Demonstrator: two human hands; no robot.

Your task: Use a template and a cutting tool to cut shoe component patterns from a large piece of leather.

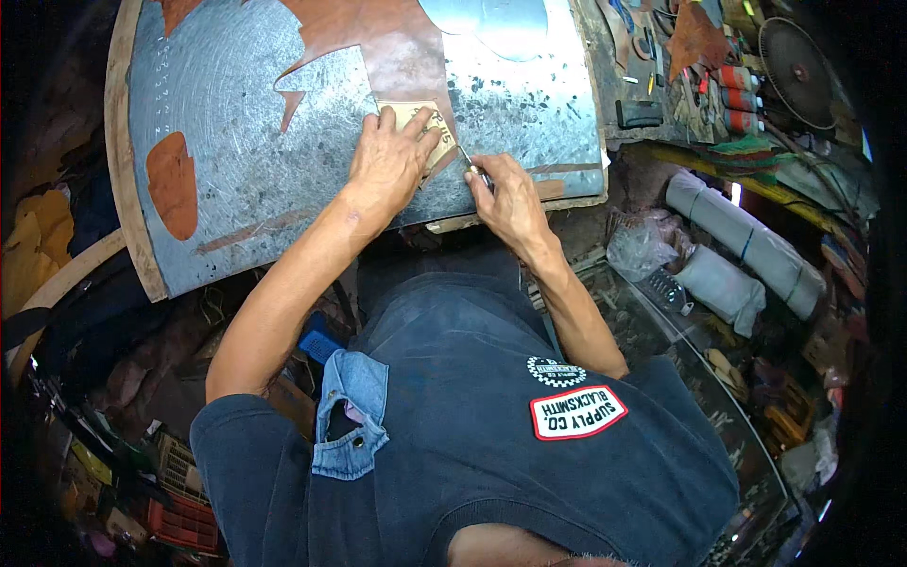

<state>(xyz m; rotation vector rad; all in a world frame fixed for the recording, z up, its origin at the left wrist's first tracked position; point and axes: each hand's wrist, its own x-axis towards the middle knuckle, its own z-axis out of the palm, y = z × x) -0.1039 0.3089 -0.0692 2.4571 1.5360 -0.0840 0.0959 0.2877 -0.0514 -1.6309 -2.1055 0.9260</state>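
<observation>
A sheet of brown leather (397,66) lies on the scratched metal work surface (255,85). On the leather's near end rests a cream template (446,144) with dark marks. My left hand (389,159) presses the template down with spread fingers and covers part of it. In my right hand (510,197), closed around its handle, is a slim pointed tool (466,157). Its thin tip is at the template's right edge; whether it is a knife or an awl I cannot tell.
A rounded brown leather piece (171,186) lies at the left, and metallic sheet pieces (491,21) at the far edge. Red-and-grey bottles (740,100), a round fan (798,73) and a dark block (640,114) stand to the right. Wrapped rolls (746,241) lie below.
</observation>
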